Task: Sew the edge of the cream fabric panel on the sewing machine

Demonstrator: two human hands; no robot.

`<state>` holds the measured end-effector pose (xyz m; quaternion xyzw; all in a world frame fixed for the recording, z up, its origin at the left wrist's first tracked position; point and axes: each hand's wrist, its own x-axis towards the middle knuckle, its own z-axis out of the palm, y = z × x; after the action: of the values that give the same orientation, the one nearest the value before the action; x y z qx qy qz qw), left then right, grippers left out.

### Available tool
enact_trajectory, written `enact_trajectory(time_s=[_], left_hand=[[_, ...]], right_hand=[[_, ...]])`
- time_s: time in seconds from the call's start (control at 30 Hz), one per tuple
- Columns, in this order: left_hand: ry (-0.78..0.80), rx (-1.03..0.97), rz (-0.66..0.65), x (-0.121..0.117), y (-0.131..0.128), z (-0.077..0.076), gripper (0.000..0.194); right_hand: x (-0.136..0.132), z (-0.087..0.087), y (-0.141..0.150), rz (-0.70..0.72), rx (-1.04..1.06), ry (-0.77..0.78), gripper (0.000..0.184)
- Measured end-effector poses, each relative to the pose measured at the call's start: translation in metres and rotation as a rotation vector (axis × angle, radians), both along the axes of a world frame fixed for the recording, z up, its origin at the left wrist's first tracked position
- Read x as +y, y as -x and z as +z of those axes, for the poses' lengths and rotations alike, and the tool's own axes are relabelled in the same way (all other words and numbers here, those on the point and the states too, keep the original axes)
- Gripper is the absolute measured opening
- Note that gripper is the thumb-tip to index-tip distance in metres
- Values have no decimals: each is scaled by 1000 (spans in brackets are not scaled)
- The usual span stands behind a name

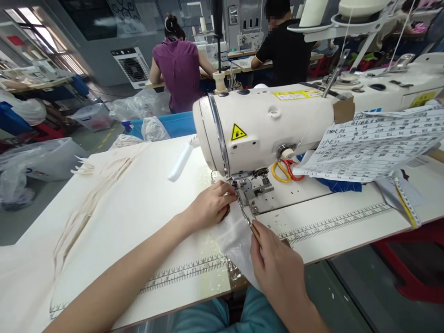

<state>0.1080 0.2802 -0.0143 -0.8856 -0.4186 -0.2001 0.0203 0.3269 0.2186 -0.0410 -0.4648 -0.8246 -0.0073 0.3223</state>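
Observation:
A white sewing machine (267, 125) stands over the table, its presser foot (243, 187) low at the needle. Just left of that foot, my left hand (217, 201) has its fingers bent and pressed together on a piece of thin white fabric (236, 236). The fabric hangs from the foot area down over the table's front edge. My right hand (275, 259) grips a slim, pointed metal tool (247, 217) that resembles tweezers. Its tip reaches up to the fabric beside the foot. My fingertips partly hide the stitching spot.
Long cream fabric strips (93, 203) lie on the left of the table (156, 194). Behind the foot are scissors (286, 170) with yellow and red handles. Printed paper sheets (371, 148) and a tape measure (405, 203) lie to the right. Two people (178, 69) sit ahead.

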Motion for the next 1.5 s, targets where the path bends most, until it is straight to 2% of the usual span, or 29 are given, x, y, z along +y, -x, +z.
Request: enact_trajectory(time_s=[0.13,0.2,0.27,0.33,0.43,0.6,0.77,1.03,1.27,1.5], left_hand=[[24,82,89,-12,-13,0,34],[11,68,187,-19,-22,-5,33],[-5,34,250,-25,-28,-10,34],[-7,-5,239,-29,-29,-14,37],[16,-31,147,-30,-20,-15,41],[41,63,89,-29,-7,-13,44],[25,89,129,-31,-13,-15,45],[20,131,191,-31,-19,-18,47],[49,94,274,-32,-26,-13,45],[74,157,240,-40,-29,-10,50]], right_hand=[[-27,-7,-30,110,71,166,24],[-33,-9,-42,155,68,245,22],[-34,-10,-49,175,66,248,21],[-32,-8,-50,187,48,211,23],[-29,-5,-49,208,6,160,25],[-29,-5,-50,209,-43,132,26],[-27,-1,-48,199,-81,111,26],[-17,10,-36,153,-125,-28,31],[-11,15,-33,175,-165,41,29],[-3,17,-27,168,-163,81,26]])
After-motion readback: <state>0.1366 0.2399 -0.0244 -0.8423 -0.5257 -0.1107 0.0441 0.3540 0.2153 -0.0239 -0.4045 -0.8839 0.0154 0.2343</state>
